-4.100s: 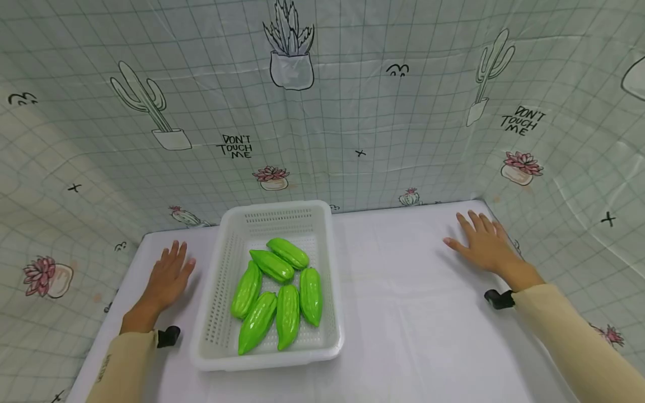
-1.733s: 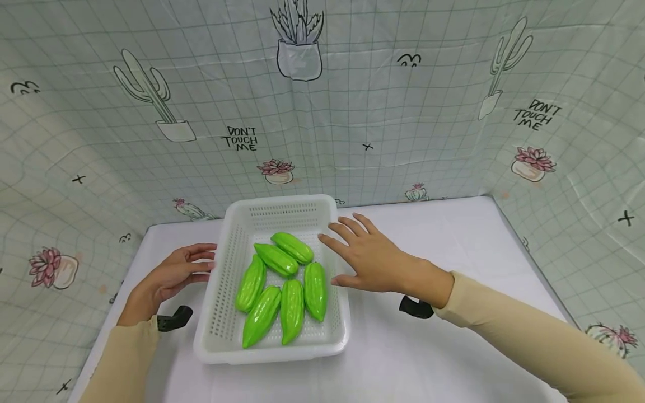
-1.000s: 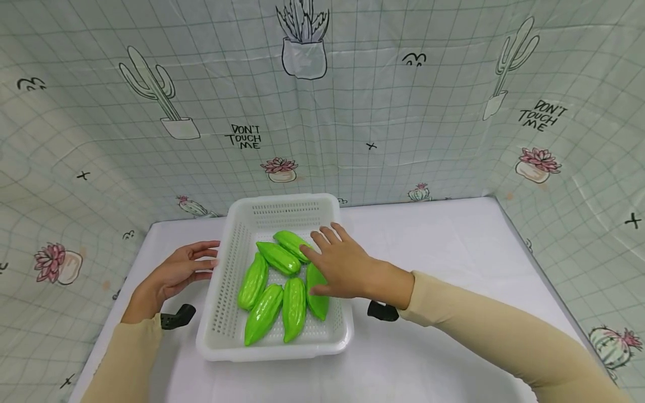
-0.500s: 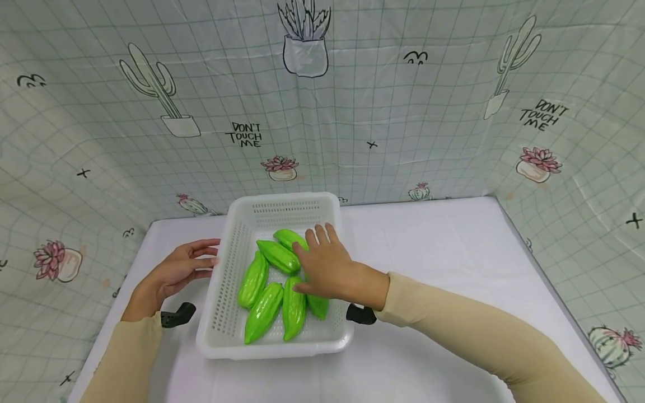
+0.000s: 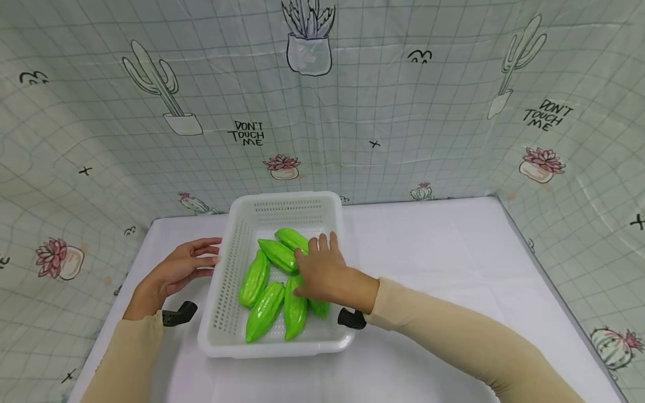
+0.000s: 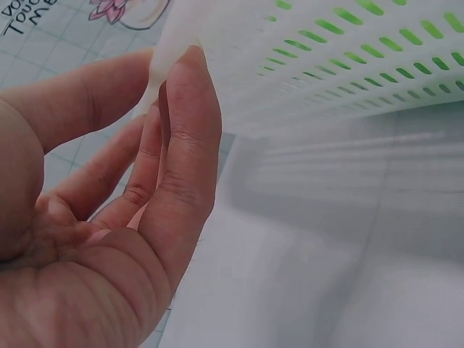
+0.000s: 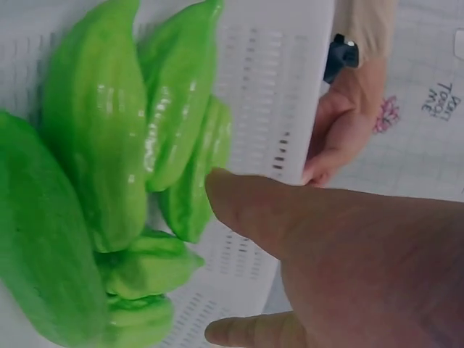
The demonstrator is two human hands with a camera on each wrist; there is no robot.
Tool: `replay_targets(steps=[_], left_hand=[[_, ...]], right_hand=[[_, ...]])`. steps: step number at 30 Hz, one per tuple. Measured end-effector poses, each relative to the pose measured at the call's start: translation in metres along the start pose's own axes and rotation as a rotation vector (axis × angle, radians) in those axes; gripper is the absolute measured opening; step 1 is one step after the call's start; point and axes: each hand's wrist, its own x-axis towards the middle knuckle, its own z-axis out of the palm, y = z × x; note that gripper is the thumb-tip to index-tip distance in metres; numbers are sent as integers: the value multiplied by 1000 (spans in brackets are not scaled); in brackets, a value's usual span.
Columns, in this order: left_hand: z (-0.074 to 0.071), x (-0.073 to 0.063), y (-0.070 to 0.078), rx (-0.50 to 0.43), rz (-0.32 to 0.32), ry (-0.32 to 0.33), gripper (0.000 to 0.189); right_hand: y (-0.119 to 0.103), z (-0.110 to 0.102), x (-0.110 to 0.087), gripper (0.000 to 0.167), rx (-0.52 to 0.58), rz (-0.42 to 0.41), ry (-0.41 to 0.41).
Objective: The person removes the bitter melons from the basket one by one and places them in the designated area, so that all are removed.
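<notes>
In the head view a white perforated plastic basket [image 5: 272, 351] holds several glossy green star fruits [image 5: 265, 312]. My left hand [image 5: 173, 271] is at its left side; the left wrist view has thumb and fingertips meeting at the basket rim [image 6: 168, 54]. Over the basket's right half, my right hand [image 5: 322, 274] lies across the rightmost star fruit [image 5: 319, 309] and covers most of it. Its fingers are spread. In the right wrist view the thumb [image 7: 250, 214] points across the star fruits with space between it and the large near star fruit [image 7: 43, 239].
The basket stands left of centre on a table with a white cloth [image 5: 413, 263]. A grid-patterned curtain [image 5: 353, 112] with cactus drawings rises behind the table and on both sides. A black wrist camera [image 5: 351, 319] by the right wrist overlaps the basket's right rim.
My left hand has come from lying flat on the table to the basket's left rim. My right hand has travelled left from the table's far right to over the star fruits and lowered.
</notes>
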Motion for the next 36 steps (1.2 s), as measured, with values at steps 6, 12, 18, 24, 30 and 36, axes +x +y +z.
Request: replay_targets(steps=[6,12,18,24,30,36], left_hand=[[-1,1,-2,-8,10,-1,70],[-1,1,-2,-5,13,2,70],[1,0,-2,-7,11,6,69],[-2,0,-3,-5,16,2,69],[2,0,-1,-8,13,5,69],[1,-1,-1,-14,10,7,69]], right_hand=[[2,9,0,99,-33,2,-50],[1,12,1,101,-56,-3,-116],[-4,15,4,99,-105,0,-183],[-4,17,7,101,-155,-8,-211],[-2,20,11,108,-198,-5,-236],[-2,22,12,124,-279,-14,-278]])
